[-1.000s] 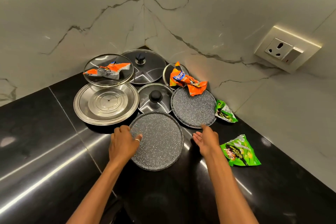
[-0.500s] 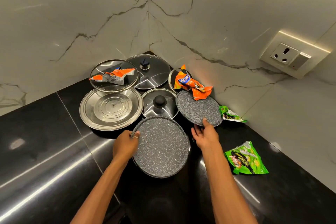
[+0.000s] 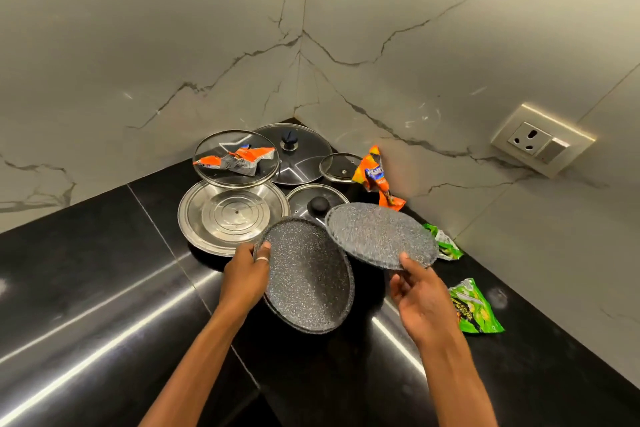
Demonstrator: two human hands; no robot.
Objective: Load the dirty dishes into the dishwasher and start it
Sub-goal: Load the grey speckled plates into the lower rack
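2 speckled plates tilted, 1 per hand, above counter.

I see two round dark-grey speckled plates, matt and grainy like stone. The wide steel plate looks brushed and shiny; the round lids are clear glass. The black stone counter is polished, the pale veined marble wall smooth, the crumpled wrappers glossy foil.
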